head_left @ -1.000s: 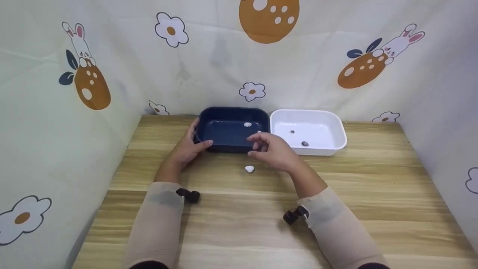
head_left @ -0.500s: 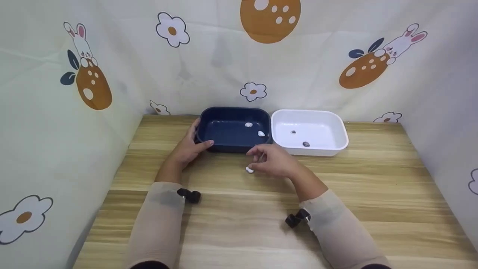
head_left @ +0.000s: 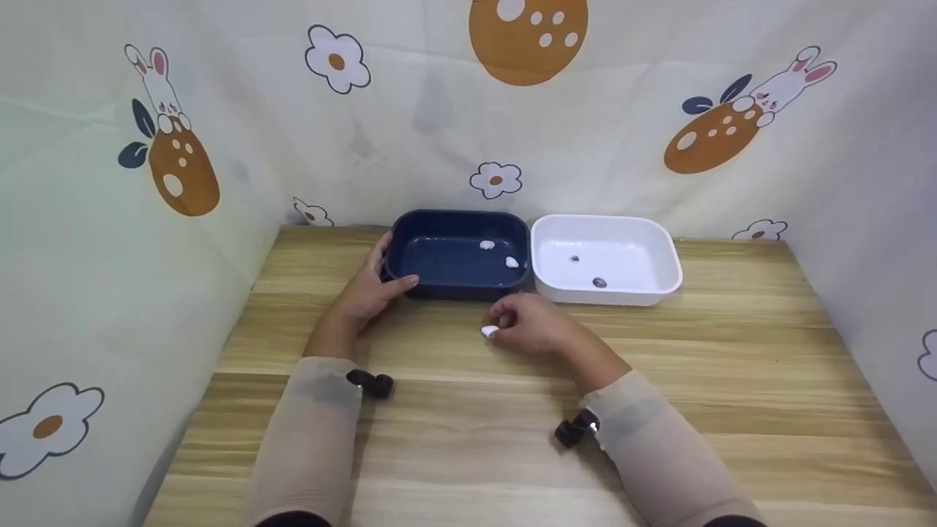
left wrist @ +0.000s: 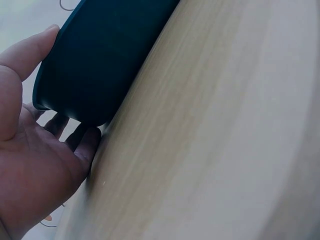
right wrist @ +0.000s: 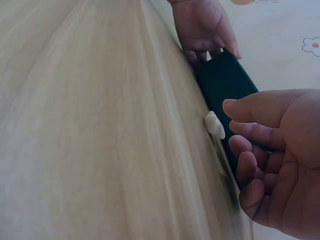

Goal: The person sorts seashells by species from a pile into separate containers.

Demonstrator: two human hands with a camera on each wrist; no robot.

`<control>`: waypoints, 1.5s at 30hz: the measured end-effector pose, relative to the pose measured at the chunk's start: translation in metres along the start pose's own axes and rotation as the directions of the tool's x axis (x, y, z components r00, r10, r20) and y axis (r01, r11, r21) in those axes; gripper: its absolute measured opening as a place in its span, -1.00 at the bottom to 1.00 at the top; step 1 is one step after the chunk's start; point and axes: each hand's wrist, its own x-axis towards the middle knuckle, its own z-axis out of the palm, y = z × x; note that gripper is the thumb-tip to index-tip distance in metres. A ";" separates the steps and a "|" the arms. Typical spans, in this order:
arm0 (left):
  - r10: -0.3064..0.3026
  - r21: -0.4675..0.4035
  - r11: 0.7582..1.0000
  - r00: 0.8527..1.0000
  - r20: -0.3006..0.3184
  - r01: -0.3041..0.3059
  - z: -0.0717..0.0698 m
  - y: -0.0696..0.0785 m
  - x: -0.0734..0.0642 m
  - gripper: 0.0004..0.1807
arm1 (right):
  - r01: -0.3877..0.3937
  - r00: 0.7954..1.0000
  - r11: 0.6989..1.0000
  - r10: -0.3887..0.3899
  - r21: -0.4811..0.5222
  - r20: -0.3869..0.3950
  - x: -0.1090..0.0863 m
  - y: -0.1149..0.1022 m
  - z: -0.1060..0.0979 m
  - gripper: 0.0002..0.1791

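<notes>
My left hand holds the left end of a dark blue rectangular basin, thumb over its front rim and fingers round the side. The left wrist view shows that basin between the thumb and the fingers. Inside it lie two small white pebbles. On the table in front, a third white pebble sits right at my right hand's thumb tip in the head view. In the right wrist view, the right hand has loosely bent fingers beside this pebble, with nothing between them.
A white rectangular basin stands against the blue one's right side, holding a dark patterned piece and a smaller dark one. Both stand at the back of the wooden table, before a patterned cloth wall.
My right hand has drawn back from over the blue basin's right side and come down to the pebble on the table. The left hand keeps its hold on the basin.
</notes>
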 end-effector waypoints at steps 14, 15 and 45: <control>0.013 -0.006 1.000 1.000 0.005 -0.013 0.001 0.000 0.000 0.18 | 0.065 0.998 0.993 -0.065 -0.095 0.001 0.002 0.005 0.004 -0.79; 0.014 -0.006 1.000 1.000 0.004 -0.014 0.001 0.000 0.000 0.17 | 0.067 0.998 0.993 -0.067 -0.094 0.003 0.002 0.005 0.004 -0.80; -0.003 0.014 1.000 1.000 -0.011 0.003 0.002 -0.001 0.001 0.18 | 0.062 0.998 0.998 -0.062 -0.012 -0.023 -0.008 -0.019 -0.010 -0.73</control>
